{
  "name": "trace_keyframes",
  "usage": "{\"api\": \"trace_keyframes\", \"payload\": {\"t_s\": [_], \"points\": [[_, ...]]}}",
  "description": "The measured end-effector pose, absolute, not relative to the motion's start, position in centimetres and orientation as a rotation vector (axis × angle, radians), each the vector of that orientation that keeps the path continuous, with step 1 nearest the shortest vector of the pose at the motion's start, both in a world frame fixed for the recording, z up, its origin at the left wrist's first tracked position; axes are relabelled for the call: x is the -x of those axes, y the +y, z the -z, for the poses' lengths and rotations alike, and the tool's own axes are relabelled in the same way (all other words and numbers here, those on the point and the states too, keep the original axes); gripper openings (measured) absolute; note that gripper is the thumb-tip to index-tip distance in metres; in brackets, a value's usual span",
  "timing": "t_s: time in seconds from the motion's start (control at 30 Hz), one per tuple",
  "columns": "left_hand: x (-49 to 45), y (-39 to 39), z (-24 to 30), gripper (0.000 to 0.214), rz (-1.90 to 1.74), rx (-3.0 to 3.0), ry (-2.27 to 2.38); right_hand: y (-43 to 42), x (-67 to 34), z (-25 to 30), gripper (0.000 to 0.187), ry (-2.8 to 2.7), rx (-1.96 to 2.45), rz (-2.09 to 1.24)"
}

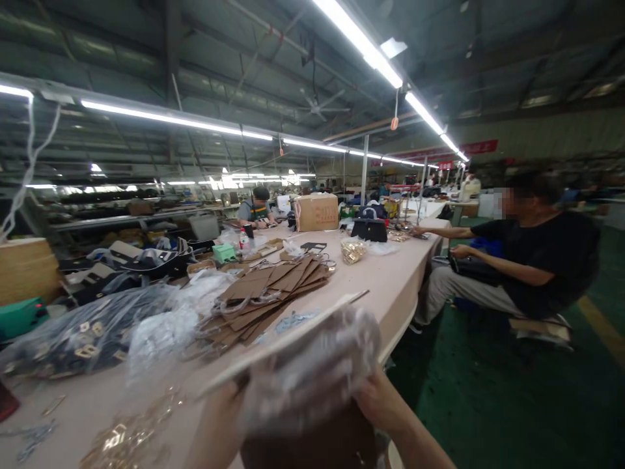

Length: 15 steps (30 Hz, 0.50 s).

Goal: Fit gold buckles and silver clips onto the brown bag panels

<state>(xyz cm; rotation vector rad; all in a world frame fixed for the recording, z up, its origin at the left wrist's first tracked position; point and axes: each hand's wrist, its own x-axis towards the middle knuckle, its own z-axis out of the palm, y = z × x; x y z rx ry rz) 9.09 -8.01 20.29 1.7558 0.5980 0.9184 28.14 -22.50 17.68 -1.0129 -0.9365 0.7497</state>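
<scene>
My left hand (225, 407) and my right hand (375, 393) hold a crumpled clear plastic bag (317, 365) between them, just above the near table edge. The bag is smeared by motion, and its contents cannot be made out. Fingers of both hands are partly hidden by it. Along its far side runs a long pale flat strip (273, 348), slanting up to the right. Below the bag shows a dark brown flat surface (307, 440). Gold metal hardware (117, 440) lies in a pile left of my left hand.
Brown flat panels (273, 290) are stacked on the table (375, 277), beside plastic-wrapped dark straps with gold fittings (88, 332). Farther back stand a cardboard box (316, 213) and a black handbag (370, 228). A seated co-worker (527, 254) is at the right; another person (256, 207) sits across.
</scene>
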Motion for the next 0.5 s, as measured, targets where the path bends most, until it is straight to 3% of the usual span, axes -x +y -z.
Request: {"api": "trace_keyframes", "payload": {"t_s": [0.07, 0.17, 0.37, 0.5], "points": [[-12.5, -6.3, -19.6, 0.060, -0.812, -1.656, 0.499, -23.1, -29.7, -16.3, 0.051, -0.727, 1.003, -0.724], [-17.1, -4.3, -16.7, 0.074, -0.564, -1.394, 0.366, -24.8, -33.3, -14.0, 0.057, -0.482, 1.021, -0.704], [-24.9, -4.0, -8.5, 0.027, -0.637, -1.924, 0.386, -28.7, -42.5, -11.7, 0.078, -0.174, 1.179, -0.423], [-30.5, -4.5, -5.1, 0.043, -0.686, -2.312, 0.286, -28.3, -47.7, -11.2, 0.079, -0.191, 1.177, -0.384]]}}
